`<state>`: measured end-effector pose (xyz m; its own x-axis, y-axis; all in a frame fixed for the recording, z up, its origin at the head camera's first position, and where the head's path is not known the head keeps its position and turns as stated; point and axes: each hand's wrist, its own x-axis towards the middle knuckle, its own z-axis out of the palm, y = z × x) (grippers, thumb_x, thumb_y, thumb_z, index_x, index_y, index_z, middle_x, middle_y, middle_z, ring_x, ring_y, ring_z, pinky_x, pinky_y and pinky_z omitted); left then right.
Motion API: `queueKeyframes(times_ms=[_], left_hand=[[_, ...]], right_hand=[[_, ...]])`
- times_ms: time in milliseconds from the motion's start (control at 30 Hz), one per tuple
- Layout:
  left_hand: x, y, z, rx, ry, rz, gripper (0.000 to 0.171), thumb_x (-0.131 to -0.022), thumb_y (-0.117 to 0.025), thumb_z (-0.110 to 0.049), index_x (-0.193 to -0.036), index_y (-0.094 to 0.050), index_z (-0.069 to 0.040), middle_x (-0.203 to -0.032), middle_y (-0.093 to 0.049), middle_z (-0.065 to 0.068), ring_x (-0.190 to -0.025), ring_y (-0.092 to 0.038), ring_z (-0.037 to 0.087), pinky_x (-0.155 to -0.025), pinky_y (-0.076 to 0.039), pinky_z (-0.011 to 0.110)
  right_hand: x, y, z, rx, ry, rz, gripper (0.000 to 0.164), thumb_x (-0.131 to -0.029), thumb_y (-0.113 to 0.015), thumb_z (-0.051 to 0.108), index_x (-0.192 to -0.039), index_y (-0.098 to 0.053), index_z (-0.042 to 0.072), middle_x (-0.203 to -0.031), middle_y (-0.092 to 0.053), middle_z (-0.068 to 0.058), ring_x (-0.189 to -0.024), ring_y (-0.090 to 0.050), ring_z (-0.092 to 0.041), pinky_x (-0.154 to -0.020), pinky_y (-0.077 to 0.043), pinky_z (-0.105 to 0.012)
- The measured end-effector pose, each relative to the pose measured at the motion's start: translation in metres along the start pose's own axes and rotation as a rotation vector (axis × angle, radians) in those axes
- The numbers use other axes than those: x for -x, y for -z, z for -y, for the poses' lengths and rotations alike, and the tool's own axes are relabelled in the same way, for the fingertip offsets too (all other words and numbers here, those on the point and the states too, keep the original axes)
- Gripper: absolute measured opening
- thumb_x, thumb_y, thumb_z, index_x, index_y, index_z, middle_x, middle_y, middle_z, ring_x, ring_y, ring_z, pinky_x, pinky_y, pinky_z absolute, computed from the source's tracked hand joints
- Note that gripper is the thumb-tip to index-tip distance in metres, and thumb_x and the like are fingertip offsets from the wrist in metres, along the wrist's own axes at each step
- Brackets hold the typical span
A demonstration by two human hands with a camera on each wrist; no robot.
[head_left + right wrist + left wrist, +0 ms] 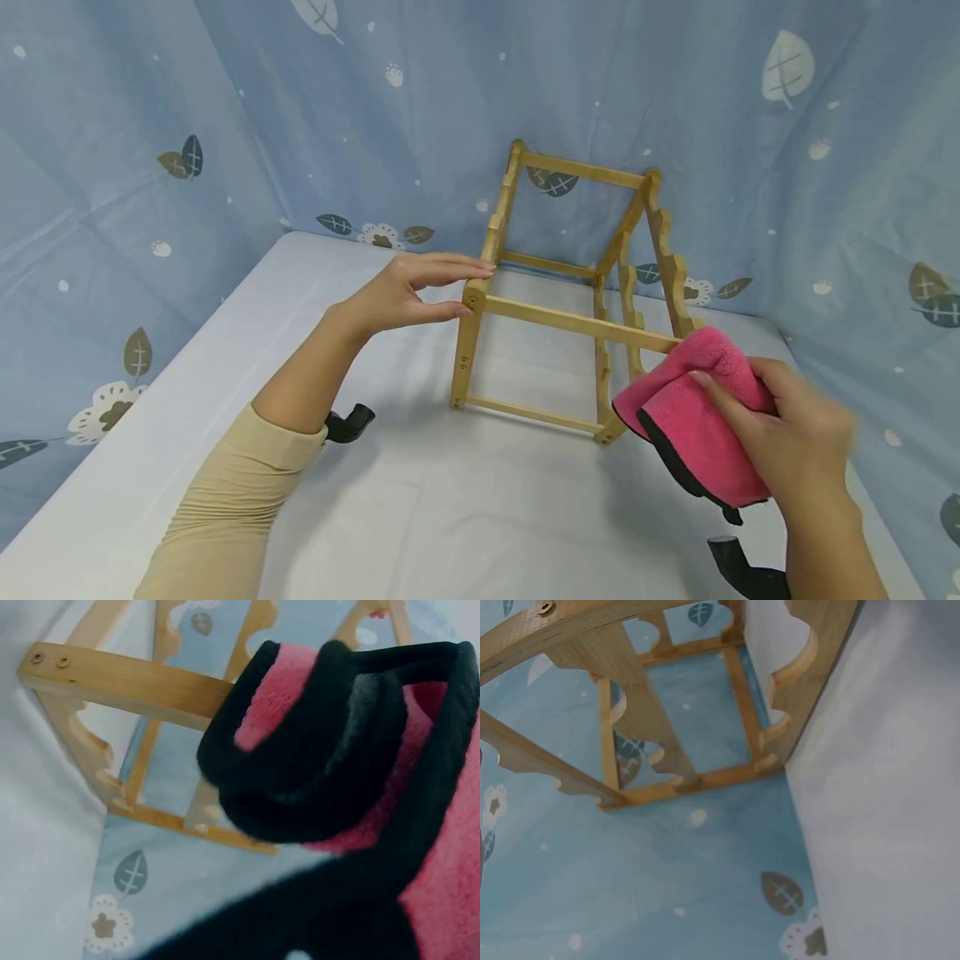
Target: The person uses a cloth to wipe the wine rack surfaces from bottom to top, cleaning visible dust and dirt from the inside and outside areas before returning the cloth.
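Note:
A light wooden rack (pixel 551 317) with scalloped side rails stands on the white table against the blue curtain. At its near left top corner, my left hand (pixel 408 292) grips the frame between fingers and thumb. My right hand (pixel 798 425) holds a folded pink cloth (pixel 705 408) with black edging. That cloth lies over the near right top corner of the rack and hides it. In the right wrist view, the cloth (pixel 277 697) laps over one wooden post (pixel 142 682). The left wrist view shows the scalloped rails (pixel 645 712) and hardly any of the hand.
The white table (pixel 420 500) runs back to a blue curtain (pixel 390 117) printed with leaves and flowers. A black curved piece (pixel 350 423) shows beside the left forearm, and another (pixel 742 571) beside the right wrist.

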<state>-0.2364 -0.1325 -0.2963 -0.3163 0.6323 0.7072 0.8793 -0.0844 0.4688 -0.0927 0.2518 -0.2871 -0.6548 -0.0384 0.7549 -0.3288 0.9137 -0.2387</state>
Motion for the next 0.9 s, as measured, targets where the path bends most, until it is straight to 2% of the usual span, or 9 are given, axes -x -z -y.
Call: queueKeyframes(times_ms=[33,200,367,467,567,767,900], left_hand=[[0.000,0.000,0.000,0.005,-0.003,-0.001,0.049,-0.075,-0.072,0.010,-0.122,-0.062,0.002,-0.124,-0.060,0.018,-0.119,-0.056,0.020,-0.093,-0.050,0.035],[0.000,-0.001,0.002,-0.001,-0.016,-0.001,0.048,-0.077,-0.073,0.007,-0.123,-0.062,0.001,-0.122,-0.060,0.020,-0.118,-0.056,0.021,-0.094,-0.050,0.034],[0.000,0.000,0.002,0.008,-0.017,-0.003,0.043,-0.081,-0.072,0.000,-0.122,-0.061,0.004,-0.123,-0.060,0.019,-0.119,-0.056,0.022,-0.095,-0.050,0.036],[-0.001,0.001,0.002,0.018,-0.016,-0.002,0.042,-0.081,-0.072,0.000,-0.122,-0.061,0.003,-0.124,-0.060,0.019,-0.119,-0.056,0.022,-0.095,-0.049,0.037],[-0.001,0.001,0.001,0.005,-0.013,0.003,0.044,-0.080,-0.072,0.002,-0.123,-0.061,0.002,-0.124,-0.060,0.019,-0.120,-0.056,0.021,-0.095,-0.049,0.035],[0.000,0.004,-0.001,-0.025,0.014,0.024,0.048,-0.078,-0.072,0.004,-0.124,-0.061,-0.001,-0.126,-0.060,0.016,-0.121,-0.055,0.020,-0.096,-0.048,0.034],[0.000,0.005,0.000,-0.015,0.031,0.034,0.048,-0.079,-0.072,0.004,-0.125,-0.061,-0.002,-0.126,-0.060,0.015,-0.122,-0.054,0.020,-0.097,-0.047,0.035]], right_hand=[[0.000,-0.001,-0.001,0.004,0.005,0.011,0.070,-0.081,-0.058,0.062,-0.095,-0.066,-0.006,-0.074,-0.065,-0.024,-0.059,-0.057,-0.036,-0.069,-0.025,0.006],[0.001,-0.006,-0.004,0.023,0.060,0.006,0.076,-0.082,-0.049,0.069,-0.088,-0.067,-0.005,-0.069,-0.064,-0.019,-0.054,-0.054,-0.032,-0.058,-0.030,0.001],[0.005,-0.013,-0.009,0.075,0.167,0.059,0.076,-0.086,-0.041,0.070,-0.081,-0.066,-0.002,-0.062,-0.061,-0.014,-0.047,-0.053,-0.025,-0.044,-0.038,-0.018],[0.010,-0.020,-0.014,0.096,0.237,0.106,0.072,-0.089,-0.039,0.067,-0.080,-0.065,0.001,-0.060,-0.061,-0.011,-0.044,-0.052,-0.020,-0.039,-0.039,-0.025],[0.018,-0.028,-0.021,0.099,0.286,0.144,0.070,-0.090,-0.037,0.067,-0.079,-0.065,0.003,-0.059,-0.061,-0.008,-0.042,-0.051,-0.016,-0.036,-0.037,-0.024],[0.034,-0.044,-0.031,0.076,0.294,0.239,0.070,-0.090,-0.033,0.067,-0.086,-0.067,0.006,-0.067,-0.067,-0.008,-0.047,-0.058,-0.017,-0.039,-0.044,-0.028],[0.043,-0.053,-0.035,0.064,0.315,0.270,0.068,-0.091,-0.033,0.067,-0.086,-0.067,0.008,-0.066,-0.066,-0.004,-0.046,-0.053,-0.012,-0.038,-0.042,-0.025]])
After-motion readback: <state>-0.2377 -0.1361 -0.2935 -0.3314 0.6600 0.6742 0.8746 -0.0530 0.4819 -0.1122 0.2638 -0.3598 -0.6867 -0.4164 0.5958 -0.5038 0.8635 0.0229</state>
